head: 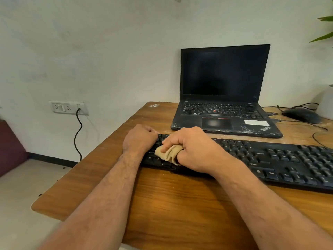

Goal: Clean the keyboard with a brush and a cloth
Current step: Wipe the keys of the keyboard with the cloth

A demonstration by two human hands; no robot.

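Head view: one frame, looking down at both hands.
Keyboard (261,159): black, lying across the wooden surface (171,201), in front of the laptop.
Cloth (168,153): tan, bunched, pressed on the keys at the keyboard's left end.
Right hand (192,150): fingers curled round the cloth, index finger extended on top of it.
Left hand (139,138): curled into a fist at the keyboard's left edge, touching it; whether it holds anything cannot be told.
Laptop (225,91): black, lid open, screen dark, behind the keyboard.
Mouse (301,115): black, right of the laptop, with cables nearby.
Wall socket (68,107): left wall, one black cord plugged in.
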